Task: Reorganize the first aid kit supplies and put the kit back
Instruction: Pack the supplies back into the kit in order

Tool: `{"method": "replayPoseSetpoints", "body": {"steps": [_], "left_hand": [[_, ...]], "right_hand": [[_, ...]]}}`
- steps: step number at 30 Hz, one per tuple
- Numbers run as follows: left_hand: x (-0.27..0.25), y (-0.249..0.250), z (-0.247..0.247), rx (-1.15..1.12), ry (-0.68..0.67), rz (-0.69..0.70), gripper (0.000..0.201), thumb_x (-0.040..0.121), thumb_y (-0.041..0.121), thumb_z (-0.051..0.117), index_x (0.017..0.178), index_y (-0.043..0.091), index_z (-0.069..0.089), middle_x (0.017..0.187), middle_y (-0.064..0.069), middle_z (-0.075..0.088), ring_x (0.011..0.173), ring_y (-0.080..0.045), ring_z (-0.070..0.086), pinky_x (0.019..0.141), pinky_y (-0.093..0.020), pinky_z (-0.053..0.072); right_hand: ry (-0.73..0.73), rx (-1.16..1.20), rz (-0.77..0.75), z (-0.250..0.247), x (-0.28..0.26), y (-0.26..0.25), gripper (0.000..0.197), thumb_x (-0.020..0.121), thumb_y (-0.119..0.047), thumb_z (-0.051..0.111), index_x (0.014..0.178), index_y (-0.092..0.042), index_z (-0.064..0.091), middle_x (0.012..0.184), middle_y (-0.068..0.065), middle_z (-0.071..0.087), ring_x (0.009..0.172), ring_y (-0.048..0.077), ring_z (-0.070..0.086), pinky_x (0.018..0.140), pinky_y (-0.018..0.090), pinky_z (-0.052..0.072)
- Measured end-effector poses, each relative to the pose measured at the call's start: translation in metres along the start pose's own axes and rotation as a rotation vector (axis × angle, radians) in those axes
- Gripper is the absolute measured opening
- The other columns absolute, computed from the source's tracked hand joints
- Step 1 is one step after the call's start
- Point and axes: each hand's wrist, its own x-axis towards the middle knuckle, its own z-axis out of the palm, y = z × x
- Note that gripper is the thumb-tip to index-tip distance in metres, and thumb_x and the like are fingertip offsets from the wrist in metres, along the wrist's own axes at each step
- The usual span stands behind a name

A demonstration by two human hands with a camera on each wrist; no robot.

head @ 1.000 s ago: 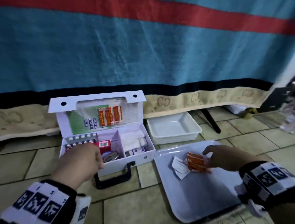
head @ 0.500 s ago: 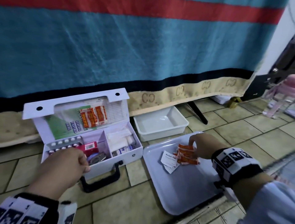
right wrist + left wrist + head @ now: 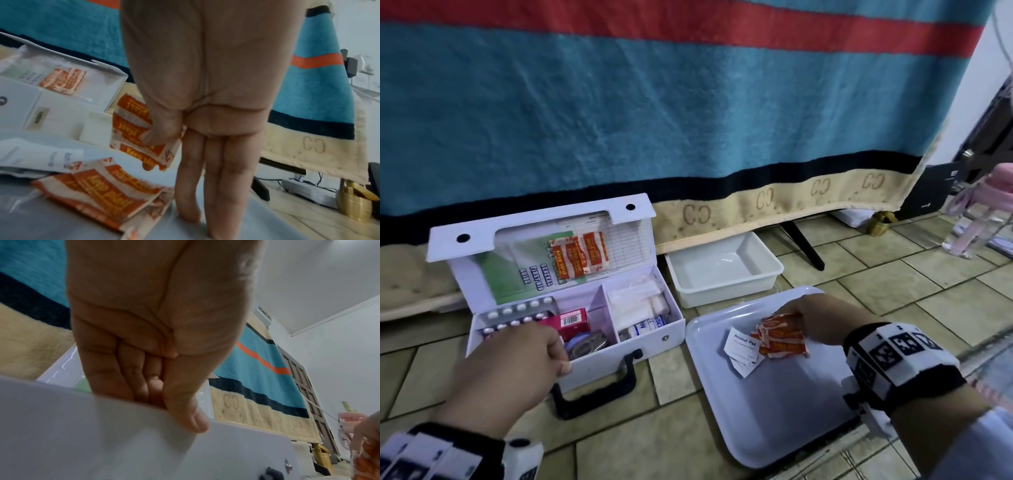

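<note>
An open white first aid kit (image 3: 571, 325) is shown standing on the tiled floor, its lid propped upright, at 9 o'clock from a flat white tray (image 3: 774, 411). The kit's front wall is gripped by the left hand (image 3: 517, 363), the thumb (image 3: 185, 415) laid outside and the other fingers hooked inside the rim. A strip of orange plaster sachets (image 3: 139, 129) is pinched between thumb and forefinger of the right hand (image 3: 822, 322), the remaining fingers (image 3: 222, 186) held straight down to the tray; more sachets (image 3: 784, 342) and alcohol pad packets (image 3: 743, 346) are left on the tray. The sachets are judged light, thin, limp and somewhat slippery, best taken at an edge; the kit is judged rigid and best carried, once closed, by its black handle (image 3: 599, 394).
</note>
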Motion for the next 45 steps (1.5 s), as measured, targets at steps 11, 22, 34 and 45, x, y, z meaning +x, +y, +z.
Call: {"method": "replayPoseSetpoints", "body": {"steps": [11,22,34,45], "left_hand": [[-0.002,0.001,-0.004,-0.021,-0.029,-0.002,0.023,0.075,0.031,0.075,0.056,0.03,0.062,0.061,0.014,0.065,0.066,-0.001,0.058,0.054,-0.021,0.038],[-0.002,-0.001,-0.004,-0.05,-0.024,0.009,0.021,0.075,0.03,0.075,0.058,0.027,0.063,0.061,0.015,0.064,0.064,0.002,0.056,0.051,-0.019,0.034],[0.002,-0.005,0.002,-0.096,-0.006,-0.023,0.022,0.074,0.035,0.074,0.058,0.029,0.061,0.076,0.015,0.067,0.082,-0.003,0.06,0.074,-0.022,0.049],[0.002,-0.009,0.012,-0.111,0.085,-0.025,0.019,0.075,0.024,0.067,0.057,0.029,0.06,0.085,0.011,0.071,0.091,-0.007,0.062,0.079,-0.022,0.048]], "right_hand": [[-0.117,0.067,-0.076,-0.013,-0.013,0.002,0.036,0.101,-0.03,0.033,0.134,-0.042,0.039,0.089,-0.021,0.051,0.067,-0.006,0.042,0.06,0.007,0.035],[0.285,0.252,-0.027,-0.035,-0.021,-0.003,0.014,0.075,-0.031,0.075,0.065,-0.024,0.069,0.06,-0.003,0.062,0.056,0.014,0.049,0.054,0.025,0.038],[0.06,0.545,-0.47,-0.028,0.025,-0.136,0.025,0.093,-0.013,0.054,0.069,-0.02,0.058,0.063,-0.007,0.06,0.058,0.004,0.051,0.063,0.02,0.041],[0.799,0.529,-0.526,-0.086,0.071,-0.21,0.015,0.089,-0.015,0.06,0.095,-0.013,0.074,0.085,0.001,0.07,0.078,0.008,0.058,0.061,-0.001,0.036]]}}
